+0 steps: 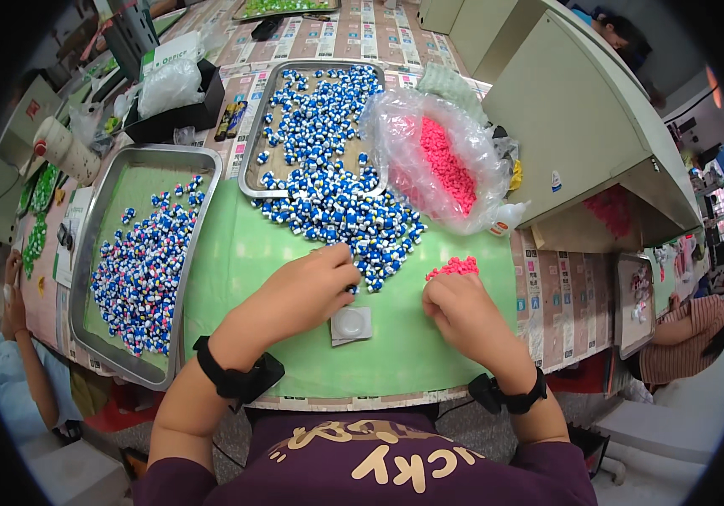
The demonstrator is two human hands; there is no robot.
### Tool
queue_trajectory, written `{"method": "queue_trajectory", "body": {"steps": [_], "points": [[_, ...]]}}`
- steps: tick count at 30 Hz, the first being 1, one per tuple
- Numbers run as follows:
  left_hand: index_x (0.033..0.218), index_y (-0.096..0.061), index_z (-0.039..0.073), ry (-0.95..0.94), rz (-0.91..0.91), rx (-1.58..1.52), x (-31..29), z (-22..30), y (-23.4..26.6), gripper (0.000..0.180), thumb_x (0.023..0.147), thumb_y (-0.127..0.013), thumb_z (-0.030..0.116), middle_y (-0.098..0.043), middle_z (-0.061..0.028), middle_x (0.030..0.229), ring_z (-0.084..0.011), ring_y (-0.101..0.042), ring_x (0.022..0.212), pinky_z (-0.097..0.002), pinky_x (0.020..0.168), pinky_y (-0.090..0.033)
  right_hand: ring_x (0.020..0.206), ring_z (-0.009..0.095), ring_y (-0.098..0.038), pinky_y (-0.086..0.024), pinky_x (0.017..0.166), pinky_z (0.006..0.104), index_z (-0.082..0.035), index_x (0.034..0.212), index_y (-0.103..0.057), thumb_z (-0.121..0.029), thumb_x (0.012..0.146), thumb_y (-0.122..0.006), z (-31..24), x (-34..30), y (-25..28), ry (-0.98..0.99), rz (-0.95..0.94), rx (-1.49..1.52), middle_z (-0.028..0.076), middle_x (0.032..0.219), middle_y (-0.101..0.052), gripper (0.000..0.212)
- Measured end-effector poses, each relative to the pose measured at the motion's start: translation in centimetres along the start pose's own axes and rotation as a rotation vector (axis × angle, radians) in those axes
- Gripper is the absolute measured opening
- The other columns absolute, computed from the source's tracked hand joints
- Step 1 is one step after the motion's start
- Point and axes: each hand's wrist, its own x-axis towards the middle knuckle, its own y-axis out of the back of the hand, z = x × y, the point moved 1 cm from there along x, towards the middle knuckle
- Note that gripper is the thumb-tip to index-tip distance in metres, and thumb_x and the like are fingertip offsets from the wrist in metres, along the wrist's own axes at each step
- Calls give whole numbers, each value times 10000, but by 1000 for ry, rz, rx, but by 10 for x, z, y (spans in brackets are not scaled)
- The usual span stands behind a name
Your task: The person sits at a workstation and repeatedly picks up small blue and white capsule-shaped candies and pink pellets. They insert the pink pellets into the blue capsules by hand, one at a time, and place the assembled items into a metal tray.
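Near the centre of the frame, left hand with fingers curled at the edge of a loose heap of blue-and-white pieces; one dark-blue bit at the fingertips, cannot tell whether gripped. Right of centre, right hand with fingers bent together just below a small pink pile; cannot tell whether that grip is closed on anything. Between both, on the green mat over the desk, a white square block with a round face. At upper centre, a metal tray with more blue-and-white pieces; to its right, a clear plastic bag of pink pieces. At left, a second metal tray with blue, white and pink pieces.
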Motion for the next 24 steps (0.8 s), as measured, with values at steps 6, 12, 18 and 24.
{"method": "queue_trajectory", "body": {"steps": [6,12,18,24], "points": [[865,-540,31,303,338,-630,-24,11,38,162,829,-694,-2,-614,-68,833,-139,-644,688,-271,604,-516,868,257,-582,-390,774,370,-85,860,-517,52,711,-632,-33,24,22,69,144,374,58,876,-585,233],[1118,-599,15,414,292,-1181,-38,43,37,201,921,-630,34,-623,-44,781,-100,-614,636,-215,521,-470,838,217,-601,-400,771,348,-103,882,-544,55,741,-692,-76,57,23,345,322,440,37,945,-625,258],[1024,-664,4,463,145,-1268,-37,51,31,138,956,-616,114,-626,-22,735,-52,-545,597,-190,492,-398,819,219,-605,-410,764,347,-106,881,-536,41,789,-708,-73,53,25,333,289,513,47,950,-643,244],[1057,-661,-2,452,144,-1317,-34,54,30,161,956,-616,116,-635,-19,794,-52,-547,645,-196,536,-421,849,238,-629,-446,776,355,-72,898,-573,11,804,-702,-73,46,22,244,348,546,46,898,-655,180]]}}
